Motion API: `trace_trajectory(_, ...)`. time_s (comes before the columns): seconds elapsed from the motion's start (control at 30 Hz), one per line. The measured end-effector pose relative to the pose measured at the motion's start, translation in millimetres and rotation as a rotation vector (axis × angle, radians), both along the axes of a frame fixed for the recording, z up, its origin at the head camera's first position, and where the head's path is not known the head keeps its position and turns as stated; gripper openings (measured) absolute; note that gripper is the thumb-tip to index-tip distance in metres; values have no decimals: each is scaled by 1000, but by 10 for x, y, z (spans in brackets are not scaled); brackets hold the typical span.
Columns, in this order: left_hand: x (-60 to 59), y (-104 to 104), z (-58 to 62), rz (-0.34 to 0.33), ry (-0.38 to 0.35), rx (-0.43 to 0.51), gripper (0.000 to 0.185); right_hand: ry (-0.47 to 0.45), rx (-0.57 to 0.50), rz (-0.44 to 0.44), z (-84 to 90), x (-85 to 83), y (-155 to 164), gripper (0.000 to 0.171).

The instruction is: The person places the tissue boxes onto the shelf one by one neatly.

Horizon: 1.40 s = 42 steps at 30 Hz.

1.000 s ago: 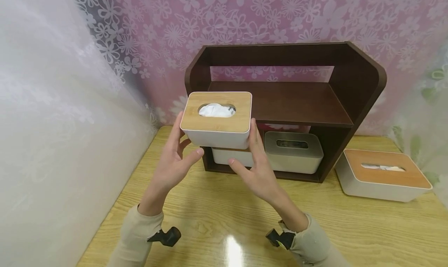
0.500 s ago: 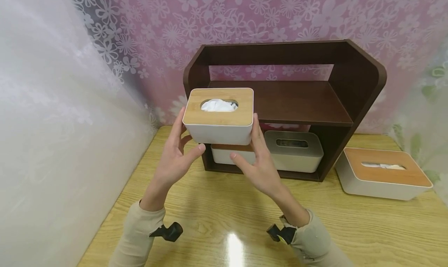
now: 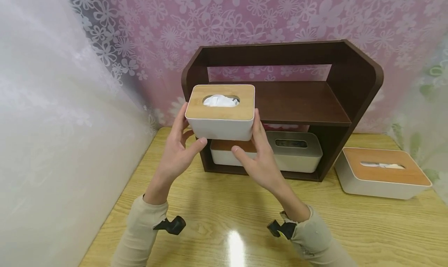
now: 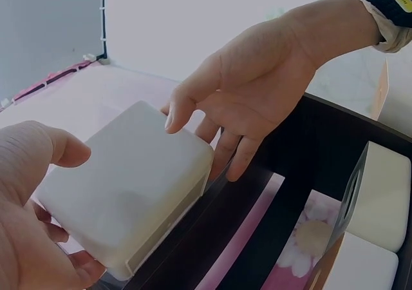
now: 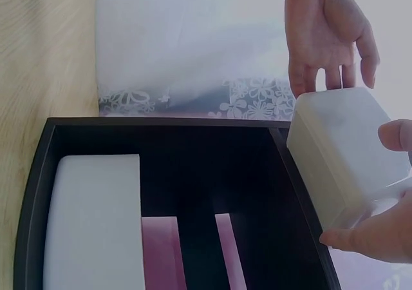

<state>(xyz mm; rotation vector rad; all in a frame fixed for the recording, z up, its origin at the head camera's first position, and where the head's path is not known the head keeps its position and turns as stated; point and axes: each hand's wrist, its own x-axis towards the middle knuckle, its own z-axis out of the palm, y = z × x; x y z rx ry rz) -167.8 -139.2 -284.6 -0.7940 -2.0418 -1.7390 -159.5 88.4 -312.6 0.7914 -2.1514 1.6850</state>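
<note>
A white tissue box with a light wooden lid is held up in front of the left part of the dark brown shelf. White tissue shows in its oval slot. My left hand grips the box's left end, and my right hand holds the right end. Both thumbs point inward in front of the box, apart from each other. The wrist views show the plain white side of the tissue box between the two hands, with fingers along its ends.
On the lower shelf level stand a white box with a brown lid and a cream box with a grey lid. A larger orange-lidded tissue box sits on the wooden table at the right. A white curtain hangs at the left.
Both hands have raised the tissue box slightly and carried it a little to the right and away. More of the brown-lidded box below shows now. The other boxes stay put.
</note>
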Motion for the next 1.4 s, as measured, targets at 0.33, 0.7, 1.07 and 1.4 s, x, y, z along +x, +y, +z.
trace_trajectory(0.33, -40, 49, -25, -35, -3, 143, 72, 9, 7, -40, 44, -85, 26, 94)
trace_trajectory(0.7, -98, 70, -6, 79, 12, 34, 83, 37, 49, -137, 132, -204, 65, 88)
trace_trajectory(1.07, -80, 76, 2, 48, -1, -6, 82, -3, -1, -116, 234, -219, 82, 87)
trace_trajectory(1.4, -117, 105, 34, 74, 8, -134, 83, 60, 53, -151, 262, -293, 137, 84)
